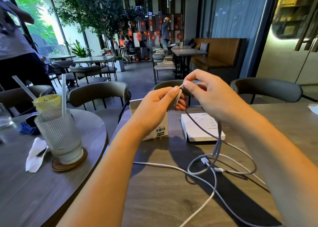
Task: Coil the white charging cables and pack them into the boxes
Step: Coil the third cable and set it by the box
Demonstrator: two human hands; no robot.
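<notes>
**Winding a cable in mid-air, more cable loose on the table**

Café seating fills the background; we sit at a wooden table [154, 201]. Going left to right: a ribbed glass [59, 135] on a coaster with a napkin [35, 155] just beside it sits on the next table over, off task.

Then our left hand [161, 104], fingers curled round a small coil [179, 98] of white cable held above the table. The coil stands on edge, its loops running roughly up and down. Behind that hand stands a white box [160, 128], upright, barcode toward us.

Our right hand [211, 95] pinches the cable strand at the top of the coil. From under it the free length hangs down to the loose cables [213, 178], which lie in open loops on the table and run toward the near edge. Two plugs [205, 161] lie there close together.

A second box [201, 128] lies flat, near the right forearm.

Handling, as we judge it: cable is light, limp, a bit springy, so loops will pop open if the grip loosens. Best hold is across all loops at one point, feeding the tail with the other hand. Which loose strand belongs to the held coil we cannot tell for sure.
</notes>
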